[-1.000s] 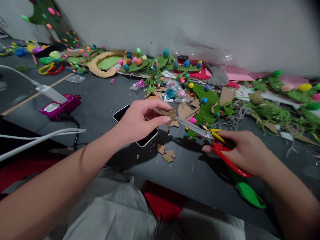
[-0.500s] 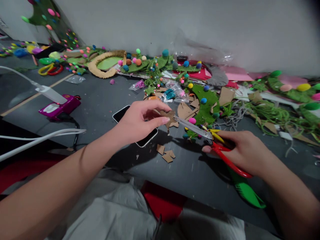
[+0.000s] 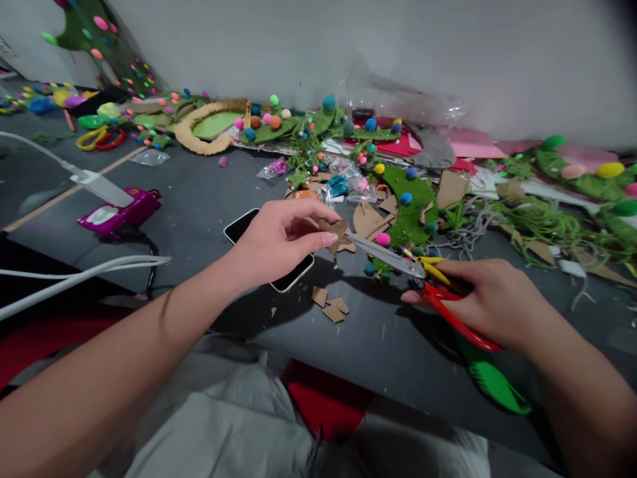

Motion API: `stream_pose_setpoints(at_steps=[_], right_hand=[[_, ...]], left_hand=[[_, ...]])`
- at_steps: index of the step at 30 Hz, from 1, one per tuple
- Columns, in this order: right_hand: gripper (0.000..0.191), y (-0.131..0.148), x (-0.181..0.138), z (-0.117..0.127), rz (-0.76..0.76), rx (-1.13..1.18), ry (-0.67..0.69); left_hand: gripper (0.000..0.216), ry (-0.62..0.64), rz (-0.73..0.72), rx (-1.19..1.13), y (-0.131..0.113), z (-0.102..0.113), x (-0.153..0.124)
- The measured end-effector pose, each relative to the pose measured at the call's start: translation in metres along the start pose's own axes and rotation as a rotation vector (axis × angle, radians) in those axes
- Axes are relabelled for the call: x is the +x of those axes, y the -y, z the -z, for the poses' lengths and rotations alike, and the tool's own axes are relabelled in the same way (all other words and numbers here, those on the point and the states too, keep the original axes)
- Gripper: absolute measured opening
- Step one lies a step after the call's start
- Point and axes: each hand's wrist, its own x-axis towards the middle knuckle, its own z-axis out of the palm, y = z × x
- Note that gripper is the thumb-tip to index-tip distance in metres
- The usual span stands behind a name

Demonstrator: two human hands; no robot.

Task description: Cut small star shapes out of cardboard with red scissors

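Note:
Between thumb and fingers, my left hand (image 3: 288, 239) pinches a small brown cardboard piece (image 3: 334, 230) with pointed edges, possibly a star. My right hand (image 3: 490, 302) grips scissors (image 3: 391, 257) with red and yellow handles. The blades look closed or nearly so, and their tips meet the right edge of the cardboard piece. Under my left hand lies a phone (image 3: 293, 275), partly covered. Several cardboard scraps (image 3: 333, 313) rest on the dark table (image 3: 298, 352) below the hands. A green plastic handle (image 3: 492, 378) shows beneath my right hand.
Behind my hands lie a green felt crescent with pompoms (image 3: 405, 199), cardboard offcuts (image 3: 368, 219) and small plastic bags (image 3: 348, 176). Green yarn (image 3: 542, 226) is heaped at the right. A magenta device (image 3: 119, 212) with white cables (image 3: 84, 282) sits at the left.
Almost nothing differs. My right hand and the scissors have shifted very slightly, while my left hand keeps the cardboard piece in the same place.

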Motion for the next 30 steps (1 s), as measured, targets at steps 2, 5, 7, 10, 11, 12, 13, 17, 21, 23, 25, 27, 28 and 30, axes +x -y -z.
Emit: stream_pose_setpoints(at_steps=[2, 5, 7, 10, 11, 12, 13, 17, 21, 23, 25, 27, 28, 30], right_hand=[[0.083, 0.0, 0.0, 0.0, 0.002, -0.013, -0.006], [0.085, -0.001, 0.0, 0.0, -0.005, -0.042, -0.013], [0.086, -0.002, -0.001, 0.0, -0.002, -0.06, -0.021], [0.088, -0.002, -0.001, 0.001, 0.009, -0.085, -0.038], [0.088, -0.002, -0.001, 0.0, 0.009, -0.085, -0.041], [0.089, -0.002, -0.001, 0.0, 0.005, -0.082, -0.039], [0.089, -0.002, 0.0, 0.0, -0.004, -0.073, -0.036], [0.085, -0.005, 0.002, 0.001, -0.055, 0.024, -0.015], [0.079, -0.006, 0.001, 0.003, -0.075, 0.095, 0.006], [0.078, -0.004, 0.0, 0.005, -0.073, 0.079, 0.021], [0.077, 0.0, -0.001, 0.007, -0.06, 0.055, 0.033], [0.078, 0.003, -0.001, 0.007, -0.049, 0.042, 0.03], [0.079, 0.003, -0.001, 0.006, -0.047, 0.037, 0.026], [0.079, 0.003, 0.0, 0.005, -0.044, 0.02, 0.023]], left_hand=[[0.021, -0.001, 0.004, -0.003, 0.0, 0.0, 0.0], [0.022, 0.0, -0.005, -0.008, 0.0, 0.0, 0.0], [0.021, 0.002, -0.007, 0.002, 0.0, 0.0, 0.0], [0.021, -0.005, -0.002, 0.01, 0.0, 0.0, 0.0], [0.02, -0.009, 0.0, 0.004, 0.0, 0.0, 0.0], [0.021, -0.014, 0.002, -0.005, 0.0, 0.0, 0.0], [0.021, -0.021, 0.003, -0.011, 0.0, 0.001, 0.001], [0.023, -0.043, 0.007, -0.01, 0.0, 0.002, 0.001], [0.024, -0.042, 0.01, 0.002, 0.0, 0.002, 0.001], [0.024, -0.04, 0.006, 0.0, 0.0, 0.002, 0.001], [0.024, -0.038, -0.003, -0.004, 0.001, 0.003, 0.001], [0.025, -0.035, -0.007, 0.001, 0.001, 0.003, 0.001], [0.025, -0.033, -0.006, 0.007, 0.001, 0.003, 0.001], [0.025, -0.032, -0.004, 0.019, 0.001, 0.003, 0.0]])
